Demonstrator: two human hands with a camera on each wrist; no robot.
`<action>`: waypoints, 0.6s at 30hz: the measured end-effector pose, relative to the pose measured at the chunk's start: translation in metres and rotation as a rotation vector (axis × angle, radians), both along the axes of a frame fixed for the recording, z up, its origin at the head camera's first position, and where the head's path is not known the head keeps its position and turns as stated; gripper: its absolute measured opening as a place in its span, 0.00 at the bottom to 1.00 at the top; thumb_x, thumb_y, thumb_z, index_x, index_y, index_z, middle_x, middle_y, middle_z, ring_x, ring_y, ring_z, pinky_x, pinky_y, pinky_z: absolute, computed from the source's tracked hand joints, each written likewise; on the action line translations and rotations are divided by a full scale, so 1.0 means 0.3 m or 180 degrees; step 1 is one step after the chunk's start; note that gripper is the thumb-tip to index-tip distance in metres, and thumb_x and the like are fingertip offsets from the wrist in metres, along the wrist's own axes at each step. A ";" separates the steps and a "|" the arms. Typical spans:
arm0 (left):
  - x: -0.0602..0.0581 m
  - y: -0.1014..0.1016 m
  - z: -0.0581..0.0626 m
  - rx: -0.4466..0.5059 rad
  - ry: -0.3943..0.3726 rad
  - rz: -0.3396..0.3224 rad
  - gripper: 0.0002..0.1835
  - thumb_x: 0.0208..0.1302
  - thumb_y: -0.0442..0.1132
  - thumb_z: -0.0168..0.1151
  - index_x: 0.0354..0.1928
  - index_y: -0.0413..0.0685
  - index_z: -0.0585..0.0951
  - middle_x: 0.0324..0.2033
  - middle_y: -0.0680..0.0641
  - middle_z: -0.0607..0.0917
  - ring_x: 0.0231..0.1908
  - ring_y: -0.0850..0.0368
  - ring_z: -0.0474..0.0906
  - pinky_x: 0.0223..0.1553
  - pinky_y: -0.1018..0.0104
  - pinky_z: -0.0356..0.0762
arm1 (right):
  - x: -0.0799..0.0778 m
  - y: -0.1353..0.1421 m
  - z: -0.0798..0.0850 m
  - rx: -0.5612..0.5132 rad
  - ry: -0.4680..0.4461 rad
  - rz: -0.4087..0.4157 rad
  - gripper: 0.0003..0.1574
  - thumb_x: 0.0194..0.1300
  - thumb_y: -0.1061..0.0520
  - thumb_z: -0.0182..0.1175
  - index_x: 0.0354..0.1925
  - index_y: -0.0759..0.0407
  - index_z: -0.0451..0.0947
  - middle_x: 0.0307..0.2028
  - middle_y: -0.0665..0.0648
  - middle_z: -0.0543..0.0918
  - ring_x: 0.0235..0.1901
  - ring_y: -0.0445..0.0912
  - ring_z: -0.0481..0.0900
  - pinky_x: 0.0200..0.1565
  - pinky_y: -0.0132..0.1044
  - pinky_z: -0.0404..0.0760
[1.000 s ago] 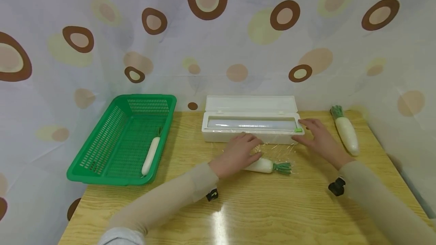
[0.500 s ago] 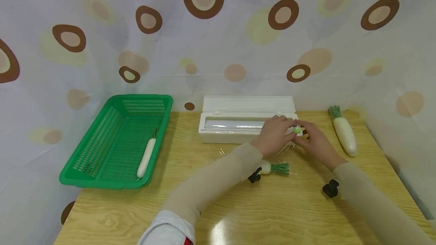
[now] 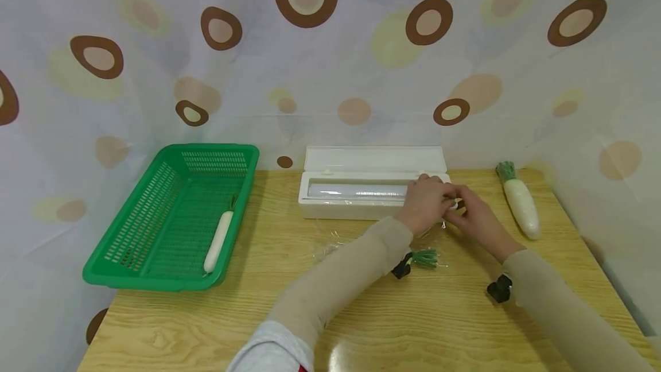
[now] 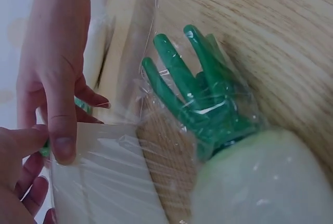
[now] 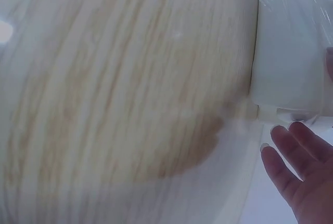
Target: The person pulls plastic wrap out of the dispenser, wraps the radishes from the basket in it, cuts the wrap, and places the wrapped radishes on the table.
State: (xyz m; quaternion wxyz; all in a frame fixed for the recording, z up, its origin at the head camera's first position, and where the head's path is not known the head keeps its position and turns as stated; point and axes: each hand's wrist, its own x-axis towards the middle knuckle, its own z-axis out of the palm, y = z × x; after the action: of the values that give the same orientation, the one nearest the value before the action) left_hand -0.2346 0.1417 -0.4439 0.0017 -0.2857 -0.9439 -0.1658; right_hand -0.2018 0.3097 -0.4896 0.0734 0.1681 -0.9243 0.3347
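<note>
My left hand (image 3: 423,200) reaches over to the right end of a white cling film dispenser (image 3: 341,210), whose lid stands raised. In the left wrist view its thumb and fingers pinch the small green cutter slider (image 4: 45,149). My right hand (image 3: 475,217) grips that same end, the thumb on the front edge; its other fingers (image 5: 286,154) spread loosely beside the end. Clear cling film (image 4: 119,148) stretches from the dispenser over a white radish (image 4: 265,187) with green stalks. In the head view, my left forearm hides most of this radish.
A green plastic basket (image 3: 155,283) at the left holds a thin white radish (image 3: 219,240). Another white radish (image 3: 520,205), seemingly film-wrapped, lies at the table's right. Patterned cloth (image 3: 356,62) hangs behind the wooden table (image 3: 206,332).
My left hand has left the radish, moved right to the dispenser's right end and taken hold of the slider. My right hand stays at that end. The head view has shifted slightly.
</note>
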 end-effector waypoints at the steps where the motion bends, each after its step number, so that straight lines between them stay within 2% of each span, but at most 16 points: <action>1: 0.000 -0.001 -0.002 0.0064 -0.0024 0.0006 0.10 0.77 0.55 0.60 0.51 0.72 0.88 0.45 0.64 0.84 0.45 0.65 0.71 0.49 0.67 0.69 | -0.001 0.000 -0.001 0.0005 0.0032 0.0019 0.28 0.72 0.61 0.66 0.64 0.68 0.68 0.56 0.68 0.78 0.47 0.58 0.79 0.45 0.53 0.80; 6: -0.004 0.000 -0.016 0.0294 -0.0047 -0.0027 0.10 0.76 0.53 0.62 0.52 0.69 0.89 0.44 0.63 0.84 0.43 0.65 0.72 0.45 0.69 0.69 | -0.007 0.006 -0.007 0.0050 0.0100 0.0118 0.29 0.71 0.63 0.67 0.64 0.69 0.67 0.56 0.69 0.78 0.46 0.57 0.79 0.44 0.49 0.80; 10: -0.005 -0.004 -0.019 0.0283 -0.0032 -0.0087 0.11 0.78 0.53 0.60 0.54 0.70 0.88 0.46 0.64 0.85 0.44 0.65 0.72 0.45 0.70 0.67 | -0.007 0.007 -0.004 0.0100 0.0021 0.0111 0.30 0.72 0.61 0.66 0.65 0.68 0.66 0.57 0.68 0.78 0.46 0.56 0.80 0.44 0.45 0.80; 18: -0.011 -0.034 -0.009 0.0103 0.0138 -0.0211 0.13 0.77 0.55 0.59 0.55 0.72 0.88 0.50 0.65 0.85 0.49 0.64 0.73 0.52 0.66 0.69 | 0.003 0.003 0.016 0.0245 -0.0093 0.0013 0.32 0.75 0.55 0.64 0.69 0.64 0.65 0.58 0.68 0.79 0.46 0.58 0.83 0.44 0.54 0.83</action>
State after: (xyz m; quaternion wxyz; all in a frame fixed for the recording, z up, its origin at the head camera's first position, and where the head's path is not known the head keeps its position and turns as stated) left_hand -0.2380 0.1316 -0.4466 0.0213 -0.3203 -0.9308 -0.1748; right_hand -0.2008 0.3107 -0.4849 0.0527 0.1678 -0.9371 0.3016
